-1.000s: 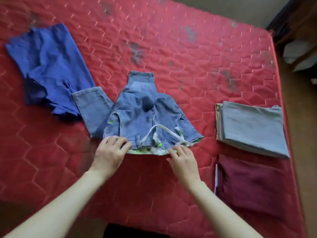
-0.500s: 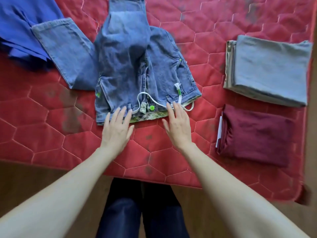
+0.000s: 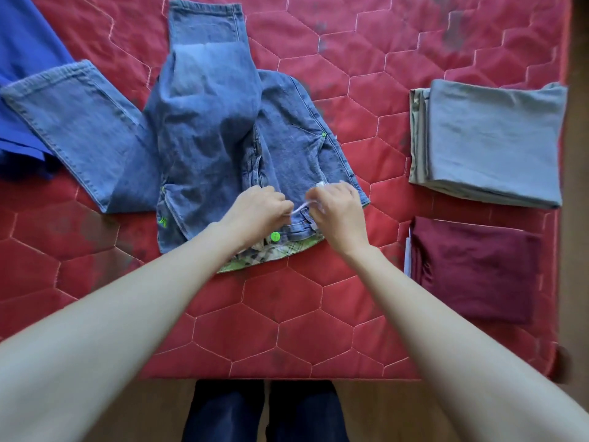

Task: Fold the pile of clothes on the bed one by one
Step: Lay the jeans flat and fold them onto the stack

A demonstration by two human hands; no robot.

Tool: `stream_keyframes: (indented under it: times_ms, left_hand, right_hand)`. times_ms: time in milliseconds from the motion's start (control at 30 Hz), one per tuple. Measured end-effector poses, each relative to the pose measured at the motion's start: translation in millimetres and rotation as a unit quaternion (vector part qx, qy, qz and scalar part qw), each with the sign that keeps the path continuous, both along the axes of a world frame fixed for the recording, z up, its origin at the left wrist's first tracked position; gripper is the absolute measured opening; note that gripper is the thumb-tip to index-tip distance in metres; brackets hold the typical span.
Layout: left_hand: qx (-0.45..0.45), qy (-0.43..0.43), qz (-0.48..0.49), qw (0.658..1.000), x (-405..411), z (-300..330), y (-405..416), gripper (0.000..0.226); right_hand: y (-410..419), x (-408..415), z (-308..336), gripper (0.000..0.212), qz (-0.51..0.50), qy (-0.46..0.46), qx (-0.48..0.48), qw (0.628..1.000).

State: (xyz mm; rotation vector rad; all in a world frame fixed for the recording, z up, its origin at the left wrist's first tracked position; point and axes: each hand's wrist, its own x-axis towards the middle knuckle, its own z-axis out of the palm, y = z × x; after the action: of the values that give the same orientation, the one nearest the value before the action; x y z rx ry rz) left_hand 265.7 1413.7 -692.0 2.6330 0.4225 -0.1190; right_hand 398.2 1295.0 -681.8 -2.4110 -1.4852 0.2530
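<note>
Progress check: two items look done. The folded grey garment [image 3: 497, 145] and the folded maroon garment [image 3: 475, 269] sit side by side along the right edge of the bed [image 3: 287, 314], flat and squared off.

Current item is the jeans [image 3: 204, 132], mid-bed in front of you, waistband nearest you. Not folded yet: one leg is doubled back up over the seat, the other splays out to the left, its cuff lying on the blue garment [image 3: 28, 68].

Your hands are both at the waistband. Left hand [image 3: 255, 212] has its fingers curled in on the denim near the fly; right hand [image 3: 338, 212] is curled on the white drawstring [image 3: 301, 208], which runs between the two hands. Motion blur there, so I can't tell whether the left also pinches the cord.

Left to do, my read: sort the drawstring, straighten the legs, fold the jeans, then the blue garment at top left, which is loose and crumpled. Roughly halfway through.
</note>
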Motion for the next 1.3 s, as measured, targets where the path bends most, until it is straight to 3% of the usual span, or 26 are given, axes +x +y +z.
stream_keyframes:
  times_ms: [67,133,200,267,367,467,567,733,867,967,1033,1133,1300]
  left_hand:
    - [-0.05,-0.018,0.136,0.989,3.0,4.0,10.5,0.023]
    - [-0.068,-0.044,0.277,0.957,1.7,5.5,23.8,0.022]
    - [-0.078,-0.039,0.362,0.928,-4.8,3.9,36.4,0.024]
    - [-0.105,-0.017,0.425,0.899,-13.8,-0.8,44.1,0.022]
    - [-0.121,-0.002,0.464,0.878,-27.1,-7.1,41.9,0.02]
    - [-0.109,-0.013,0.444,0.889,-32.5,-6.9,31.3,0.015]
    - [-0.08,-0.015,0.384,0.92,-32.9,-4.4,18.3,0.014]
    - [-0.007,-0.028,0.131,0.991,-15.9,-5.0,0.1,0.039]
    - [0.072,0.07,0.009,0.995,6.3,-10.5,-12.3,0.052]
    - [0.103,0.108,-0.004,0.989,17.1,-14.0,-19.3,0.061]
    - [0.115,0.126,-0.014,0.985,24.1,-12.2,-22.0,0.059]
    - [0.154,0.048,-0.049,0.986,32.0,-6.9,-25.7,0.02]
    - [-0.023,0.049,0.034,0.998,28.0,-1.7,-21.0,0.035]
  right_hand:
    - [9.9,12.4,1.6,0.031,-0.07,0.051,0.037,0.996]
    - [16.6,23.5,-1.9,0.058,-0.153,0.163,-0.021,0.974]
    - [15.9,29.7,-9.6,0.069,-0.193,0.204,-0.12,0.952]
    - [11.5,28.7,-19.0,0.053,-0.188,0.167,-0.197,0.948]
    - [12.9,26.8,-26.2,0.025,-0.196,0.111,-0.186,0.956]
    - [16.1,26.4,-26.1,0.022,-0.188,0.116,-0.172,0.96]
    - [10.7,25.7,-24.0,0.021,-0.177,0.181,-0.185,0.949]
    - [5.1,24.6,-17.0,0.022,-0.141,0.289,-0.207,0.924]
    - [6.2,27.5,-14.7,0.03,-0.145,0.351,-0.203,0.902]
    - [-1.6,32.2,-16.2,0.049,-0.108,0.376,-0.197,0.899]
    - [-8.2,33.3,-18.3,0.052,-0.063,0.344,-0.198,0.916]
    - [-19.4,31.9,-23.2,0.044,-0.016,0.231,-0.192,0.954]
    - [-39.3,38.2,-23.4,0.011,-0.087,0.202,-0.099,0.97]
